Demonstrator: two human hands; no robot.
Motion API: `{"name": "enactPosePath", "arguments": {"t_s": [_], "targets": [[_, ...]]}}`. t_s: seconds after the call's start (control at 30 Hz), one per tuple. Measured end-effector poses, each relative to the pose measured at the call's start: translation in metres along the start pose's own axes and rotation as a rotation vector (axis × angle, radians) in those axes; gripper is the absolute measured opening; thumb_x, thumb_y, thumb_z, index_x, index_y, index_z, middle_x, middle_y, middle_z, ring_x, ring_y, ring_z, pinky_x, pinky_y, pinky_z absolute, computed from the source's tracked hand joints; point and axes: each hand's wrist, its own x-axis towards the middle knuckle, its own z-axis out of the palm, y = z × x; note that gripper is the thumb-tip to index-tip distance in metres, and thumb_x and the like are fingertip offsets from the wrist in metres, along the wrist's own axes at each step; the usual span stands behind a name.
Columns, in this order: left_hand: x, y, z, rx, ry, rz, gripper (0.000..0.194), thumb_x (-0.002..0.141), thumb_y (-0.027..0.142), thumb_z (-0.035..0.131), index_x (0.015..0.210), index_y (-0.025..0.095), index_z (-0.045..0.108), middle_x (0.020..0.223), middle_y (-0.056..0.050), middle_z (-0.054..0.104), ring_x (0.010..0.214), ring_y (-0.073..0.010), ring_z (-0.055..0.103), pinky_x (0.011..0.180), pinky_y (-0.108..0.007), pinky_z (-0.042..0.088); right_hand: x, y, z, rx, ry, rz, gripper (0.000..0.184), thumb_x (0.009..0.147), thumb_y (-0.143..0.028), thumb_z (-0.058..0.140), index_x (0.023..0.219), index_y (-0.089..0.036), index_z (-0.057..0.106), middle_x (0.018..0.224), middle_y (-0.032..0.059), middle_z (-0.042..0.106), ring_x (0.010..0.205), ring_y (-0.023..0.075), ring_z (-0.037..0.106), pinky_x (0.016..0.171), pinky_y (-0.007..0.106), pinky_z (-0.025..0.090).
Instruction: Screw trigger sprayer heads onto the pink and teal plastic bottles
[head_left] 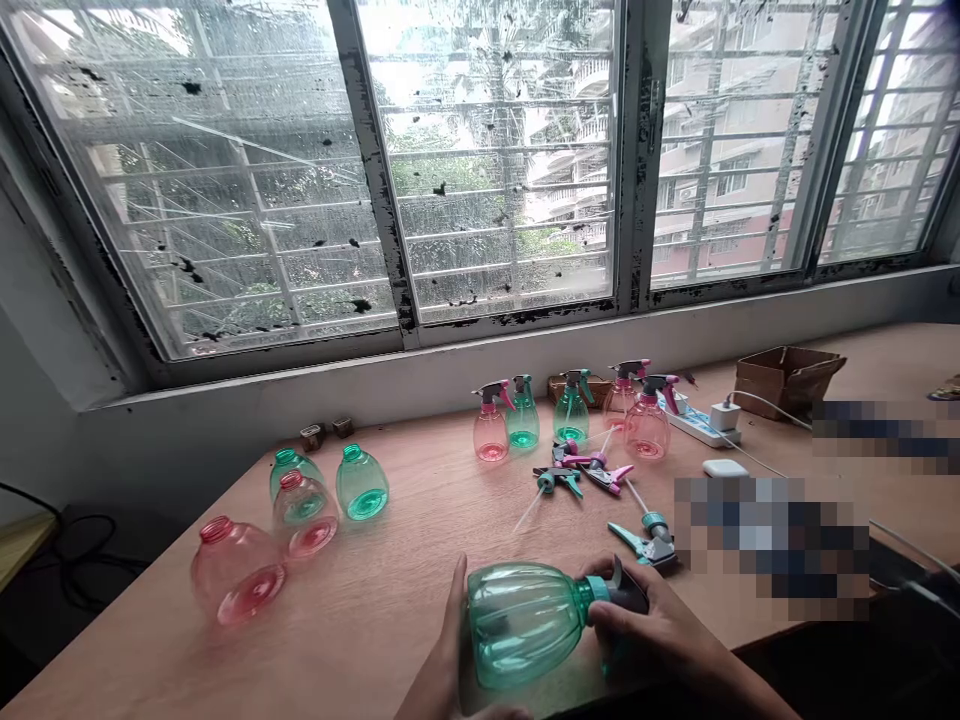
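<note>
A clear green spray bottle (525,625) lies on its side in the air at the table's near edge, its neck to the right. My left hand (444,640) is closed around its base end, partly cut off by the frame. My right hand (667,620) grips the dark spray head (627,590) with its teal collar, which sits at the bottle's neck; whether it is fully tight I cannot tell. Just beyond the right hand is a loose grey and teal spray head (652,540). Several more loose heads, one of them teal (553,480) and some pink (606,475), lie farther back.
At the left stand headless bottles, red (238,570) and green (362,485). Red (491,430) and green (571,410) bottles with heads stand by the window wall. To the right are a power strip (697,425), a cardboard box (780,385), a white case (725,469) and blurred patches.
</note>
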Motion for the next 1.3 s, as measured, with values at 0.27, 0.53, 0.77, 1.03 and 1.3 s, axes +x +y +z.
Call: {"name": "enactPosePath", "arguments": {"t_s": [0.27, 0.53, 0.77, 1.03, 1.3], "targets": [[0.003, 0.002, 0.001, 0.013, 0.025, 0.045, 0.108, 0.081, 0.057, 0.071, 0.158, 0.028, 0.001, 0.156, -0.012, 0.041, 0.144, -0.0348, 0.038, 0.121, -0.047, 0.024, 0.002, -0.001, 0.0, -0.002, 0.009, 0.002, 0.048, 0.071, -0.05, 0.083, 0.098, -0.018, 0.06, 0.064, -0.0029, 0.066, 0.056, 0.0151, 0.064, 0.054, 0.024, 0.048], [0.003, -0.003, 0.002, -0.083, -0.038, 0.036, 0.122, 0.076, 0.066, 0.07, 0.157, 0.025, -0.012, 0.155, -0.016, 0.041, 0.139, -0.0376, 0.045, 0.116, -0.05, 0.032, -0.001, -0.005, 0.001, -0.017, -0.015, 0.013, 0.046, 0.073, -0.05, 0.082, 0.099, -0.019, 0.06, 0.065, -0.0027, 0.067, 0.059, 0.0167, 0.066, 0.056, 0.024, 0.049], [0.005, 0.002, 0.001, 0.042, 0.026, 0.031, 0.108, 0.082, 0.057, 0.07, 0.158, 0.027, 0.0, 0.156, -0.013, 0.042, 0.145, -0.0352, 0.035, 0.121, -0.047, 0.023, 0.0, -0.004, 0.002, 0.027, -0.015, 0.028, 0.047, 0.072, -0.05, 0.082, 0.099, -0.019, 0.06, 0.062, -0.0029, 0.066, 0.056, 0.016, 0.065, 0.053, 0.023, 0.048], [0.004, -0.012, 0.0, -0.039, -0.033, 0.057, 0.117, 0.08, 0.066, 0.066, 0.157, 0.022, -0.011, 0.16, -0.016, 0.033, 0.148, -0.0378, 0.027, 0.121, -0.052, 0.017, 0.0, -0.006, 0.001, 0.048, 0.007, 0.032, 0.049, 0.069, -0.05, 0.085, 0.098, -0.018, 0.062, 0.067, -0.0025, 0.067, 0.058, 0.0145, 0.063, 0.056, 0.023, 0.047], [0.004, -0.016, 0.005, -0.046, 0.027, 0.068, 0.107, 0.083, 0.057, 0.068, 0.156, 0.036, -0.007, 0.168, -0.008, 0.011, 0.144, -0.0373, 0.036, 0.117, -0.049, 0.031, 0.0, -0.006, 0.003, 0.069, -0.013, 0.037, 0.048, 0.072, -0.05, 0.083, 0.099, -0.019, 0.058, 0.062, -0.0028, 0.067, 0.054, 0.0159, 0.065, 0.052, 0.024, 0.048]]}}
